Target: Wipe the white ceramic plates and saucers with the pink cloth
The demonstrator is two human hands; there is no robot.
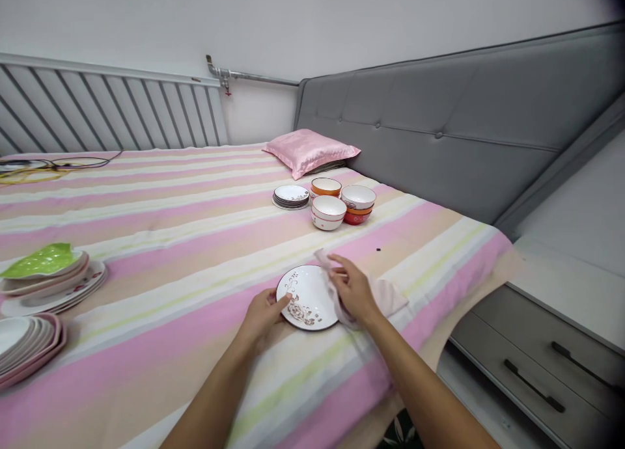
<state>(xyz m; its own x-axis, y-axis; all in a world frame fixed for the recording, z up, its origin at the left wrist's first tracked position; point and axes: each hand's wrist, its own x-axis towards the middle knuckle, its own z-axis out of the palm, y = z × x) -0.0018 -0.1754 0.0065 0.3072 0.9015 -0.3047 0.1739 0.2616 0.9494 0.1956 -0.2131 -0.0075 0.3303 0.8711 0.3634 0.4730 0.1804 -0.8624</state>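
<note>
A small white plate (306, 295) with a brown floral pattern lies on the striped bedsheet (185, 241) near the bed's front edge. My left hand (263, 313) grips the plate's left rim with curled fingers. My right hand (352, 291) is closed on a pale pink cloth (385, 294) and presses it against the plate's right side. Part of the cloth trails onto the sheet to the right of the hand.
A stack of small plates (291, 196) and several bowls (342, 205) stand farther back, near a pink pillow (310, 151). Stacked plates (28, 340) and a green dish (43, 260) sit at the left. A grey headboard (439, 123) and a drawer unit (541, 351) are on the right.
</note>
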